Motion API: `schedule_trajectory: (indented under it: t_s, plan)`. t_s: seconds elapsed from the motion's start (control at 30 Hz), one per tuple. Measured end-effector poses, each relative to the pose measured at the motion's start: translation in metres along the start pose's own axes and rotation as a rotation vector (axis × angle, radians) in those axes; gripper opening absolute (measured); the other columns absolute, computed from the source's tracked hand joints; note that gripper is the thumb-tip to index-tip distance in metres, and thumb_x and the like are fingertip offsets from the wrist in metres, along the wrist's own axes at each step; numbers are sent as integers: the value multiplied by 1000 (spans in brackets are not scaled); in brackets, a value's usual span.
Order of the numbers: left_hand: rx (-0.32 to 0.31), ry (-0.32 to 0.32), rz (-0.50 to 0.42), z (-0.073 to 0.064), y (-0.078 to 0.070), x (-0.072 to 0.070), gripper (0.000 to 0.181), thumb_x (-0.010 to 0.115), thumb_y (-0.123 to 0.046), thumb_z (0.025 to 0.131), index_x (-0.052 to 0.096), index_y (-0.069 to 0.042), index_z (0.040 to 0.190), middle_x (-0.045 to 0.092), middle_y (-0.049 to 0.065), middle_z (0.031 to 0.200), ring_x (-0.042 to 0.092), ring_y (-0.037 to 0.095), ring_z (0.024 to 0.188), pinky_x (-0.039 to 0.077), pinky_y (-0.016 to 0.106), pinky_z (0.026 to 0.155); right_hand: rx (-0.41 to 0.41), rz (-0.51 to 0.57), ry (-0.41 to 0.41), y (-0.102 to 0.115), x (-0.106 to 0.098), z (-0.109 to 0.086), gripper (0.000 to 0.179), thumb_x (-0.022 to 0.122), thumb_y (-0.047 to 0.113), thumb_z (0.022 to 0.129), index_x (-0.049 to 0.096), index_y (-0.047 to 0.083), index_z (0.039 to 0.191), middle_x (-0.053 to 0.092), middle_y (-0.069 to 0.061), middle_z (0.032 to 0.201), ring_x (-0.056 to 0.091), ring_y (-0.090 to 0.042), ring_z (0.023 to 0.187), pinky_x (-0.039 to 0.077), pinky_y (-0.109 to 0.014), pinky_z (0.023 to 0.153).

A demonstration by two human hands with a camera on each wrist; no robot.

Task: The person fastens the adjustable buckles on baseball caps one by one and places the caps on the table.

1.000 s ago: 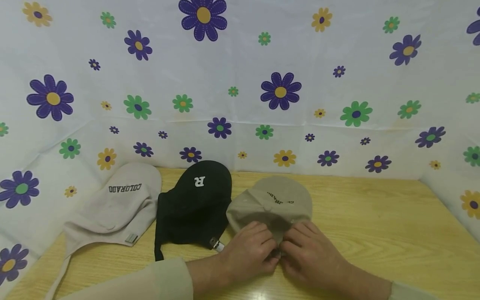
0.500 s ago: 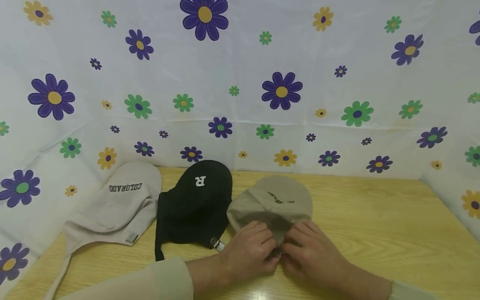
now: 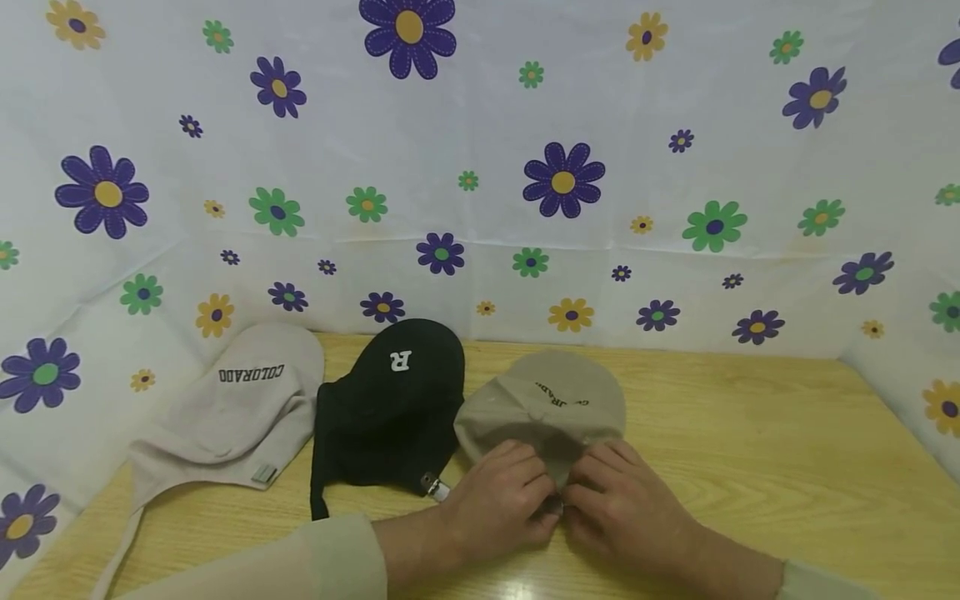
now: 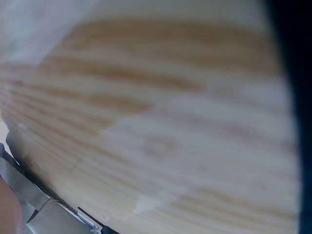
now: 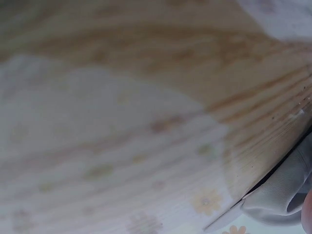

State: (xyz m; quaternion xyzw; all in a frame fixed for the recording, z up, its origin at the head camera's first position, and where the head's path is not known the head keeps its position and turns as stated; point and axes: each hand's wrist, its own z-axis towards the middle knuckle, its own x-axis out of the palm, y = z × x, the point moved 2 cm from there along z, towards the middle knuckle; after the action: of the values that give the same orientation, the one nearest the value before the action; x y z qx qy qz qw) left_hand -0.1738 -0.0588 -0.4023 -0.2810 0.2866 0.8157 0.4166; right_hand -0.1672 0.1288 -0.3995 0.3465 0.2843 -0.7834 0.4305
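A khaki baseball cap (image 3: 510, 400) with dark lettering lies on the table in the head view, brim away from me and its back opening toward me. My left hand (image 3: 502, 496) grips the left side of its back edge. On the other side, my right hand (image 3: 626, 508) pinches the opposite end with curled fingers. Both sets of fingertips meet at the strap, whose fastening is mostly hidden behind them. Grey-looking cap fabric (image 4: 56, 217) shows at the lower left of the left wrist view. A fold of cap fabric (image 5: 278, 187) shows at the lower right of the right wrist view.
Left of the khaki cap lies a black cap (image 3: 375, 433) with a white R, its metal clasp (image 3: 433, 487) close to my left wrist. Farther left is a pale cap (image 3: 225, 417) lettered COLORADO, its strap hanging toward me. A flowered cloth (image 3: 480, 125) stands behind the wooden table (image 3: 750, 433).
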Motion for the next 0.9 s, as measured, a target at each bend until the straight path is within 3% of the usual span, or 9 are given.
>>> schedule_trajectory:
  t_s: [0.3,0.57,0.9]
  plan:
    - [4,3,-17,1,-3,-1,17,78,-26,70,65,-16,74,58,-8,75,56,10,74,48,25,77,-4,11,-2,2,-2,-1,7,68,19,78,71,17,85,61,6,90,56,-15,90,41,-34,88]
    - [-15,-1,-34,16,8,7,12,77,-20,74,66,-14,76,60,-6,76,57,12,76,49,27,79,26,-1,-11,-16,-10,5,8,64,17,80,71,14,83,61,3,89,55,-17,87,42,-36,86]
    - [-36,-7,-107,8,2,8,14,78,-18,72,66,-12,75,60,-5,76,57,13,75,48,28,77,23,1,37,-10,-5,-2,9,67,20,79,72,16,86,63,4,92,57,-18,94,42,-38,92]
